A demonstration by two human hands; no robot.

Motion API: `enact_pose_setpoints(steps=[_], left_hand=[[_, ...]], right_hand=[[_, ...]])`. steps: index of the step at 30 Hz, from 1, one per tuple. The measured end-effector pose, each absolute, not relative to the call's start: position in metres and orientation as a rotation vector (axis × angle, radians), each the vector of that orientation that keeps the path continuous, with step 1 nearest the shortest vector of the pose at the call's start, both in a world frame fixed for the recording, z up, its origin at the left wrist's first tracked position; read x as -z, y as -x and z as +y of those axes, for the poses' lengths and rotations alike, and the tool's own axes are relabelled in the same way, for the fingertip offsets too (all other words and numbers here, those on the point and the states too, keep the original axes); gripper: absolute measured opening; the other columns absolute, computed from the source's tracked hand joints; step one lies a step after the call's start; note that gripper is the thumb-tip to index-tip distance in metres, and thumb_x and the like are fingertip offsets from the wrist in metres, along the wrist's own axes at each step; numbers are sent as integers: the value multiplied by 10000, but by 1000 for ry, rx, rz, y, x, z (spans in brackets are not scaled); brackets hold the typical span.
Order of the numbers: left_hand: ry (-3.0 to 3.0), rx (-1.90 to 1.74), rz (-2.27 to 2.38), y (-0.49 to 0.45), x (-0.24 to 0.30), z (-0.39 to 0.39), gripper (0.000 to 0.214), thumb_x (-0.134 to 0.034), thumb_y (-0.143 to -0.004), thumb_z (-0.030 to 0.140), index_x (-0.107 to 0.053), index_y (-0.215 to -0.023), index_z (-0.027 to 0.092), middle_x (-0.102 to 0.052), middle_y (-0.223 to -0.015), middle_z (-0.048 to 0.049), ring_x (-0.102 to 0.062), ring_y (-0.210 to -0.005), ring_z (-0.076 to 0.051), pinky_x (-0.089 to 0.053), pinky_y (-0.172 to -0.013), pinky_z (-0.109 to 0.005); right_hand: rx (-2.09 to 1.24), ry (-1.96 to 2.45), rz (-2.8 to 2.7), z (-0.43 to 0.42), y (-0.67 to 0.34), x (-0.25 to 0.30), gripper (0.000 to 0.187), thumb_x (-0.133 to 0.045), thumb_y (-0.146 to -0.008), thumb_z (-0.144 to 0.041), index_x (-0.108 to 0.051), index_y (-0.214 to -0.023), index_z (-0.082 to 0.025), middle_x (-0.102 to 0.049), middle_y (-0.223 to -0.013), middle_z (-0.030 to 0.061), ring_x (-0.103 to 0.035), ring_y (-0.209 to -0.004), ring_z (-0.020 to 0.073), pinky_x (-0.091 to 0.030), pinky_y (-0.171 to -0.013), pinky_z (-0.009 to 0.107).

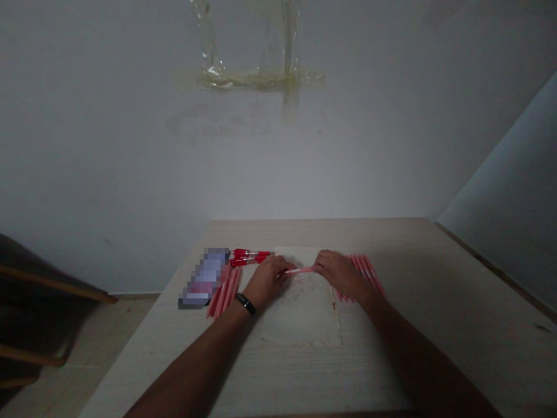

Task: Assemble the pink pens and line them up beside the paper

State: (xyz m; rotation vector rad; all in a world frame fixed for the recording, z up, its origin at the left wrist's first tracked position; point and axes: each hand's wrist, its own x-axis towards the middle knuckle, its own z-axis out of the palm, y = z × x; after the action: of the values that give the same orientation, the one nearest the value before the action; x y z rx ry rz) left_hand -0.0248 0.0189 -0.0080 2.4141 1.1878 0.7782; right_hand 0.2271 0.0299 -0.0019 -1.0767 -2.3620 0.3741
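My left hand [267, 280] and my right hand [342, 274] face each other above a white cloth sheet [300, 310], gripping the two ends of a thin pink tube [298, 270]. A black wristband [246, 303] circles my left wrist. Several red pens [250, 256] lie side by side just beyond my left hand. Closest to that hand on its outer side is a fan of pink tubes [224, 291], and another fan [365, 276] lies partly under my right hand. A pixelated, blurred flat object [204, 278] rests at the far left.
The pale wood-grain table [409, 290] extends to the right and toward me, ending at a far edge against a white wall [278, 174]. A dark wooden chair [39, 290] stands left of the table on a tiled floor.
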Motion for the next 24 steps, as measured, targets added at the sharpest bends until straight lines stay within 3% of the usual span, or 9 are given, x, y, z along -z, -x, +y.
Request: enact_pose_setpoints(steps=[6, 10, 15, 20, 24], left_hand=[[-2412, -820, 1176, 24, 8, 19, 201, -566, -927, 260, -733, -1022, 202, -679, -905, -78, -561, -845, -209, -383, -764, -305], [-2409, -813, 1186, 24, 10, 18, 202, -563, -930, 259, -735, -1022, 204, -679, -911, -77, -563, -854, -210, -386, -768, -308], [-2411, -805, 1174, 23, 8, 18, 193, -566, -920, 228, -731, -1016, 200, -674, -895, -71, -552, -836, -202, -387, -757, -305], [-2399, -804, 1196, 22, 6, 18, 166, -594, -888, 176, -732, -978, 197, -663, -857, -58, -540, -807, -190, -380, -738, -294], [-2400, -794, 1227, 21, 5, 17, 156, -601, -886, 175, -728, -973, 195, -660, -861, -58, -542, -804, -189, -376, -723, -288]], right_hand=[[-357, 1118, -2325, 34, -229, 5, 141, -657, -908, -325, -615, -913, -190, -629, -895, 26, -575, -840, 168, -404, -738, 273], [-348, 1089, -2367, 35, -230, 4, 225, -535, -982, -307, -625, -816, -184, -616, -824, 24, -567, -792, 157, -398, -738, 277], [-345, 1093, -2344, 35, -230, 3, 129, -641, -918, -316, -625, -903, -189, -631, -889, 20, -579, -825, 160, -399, -729, 265], [-302, 1086, -2424, 35, -227, 5, 310, -470, -1013, -288, -612, -761, -176, -612, -784, 24, -568, -760, 156, -396, -729, 274], [-356, 1094, -2330, 34, -228, 6, 237, -551, -973, -386, -635, -869, -190, -635, -845, 21, -580, -767, 150, -398, -696, 255]])
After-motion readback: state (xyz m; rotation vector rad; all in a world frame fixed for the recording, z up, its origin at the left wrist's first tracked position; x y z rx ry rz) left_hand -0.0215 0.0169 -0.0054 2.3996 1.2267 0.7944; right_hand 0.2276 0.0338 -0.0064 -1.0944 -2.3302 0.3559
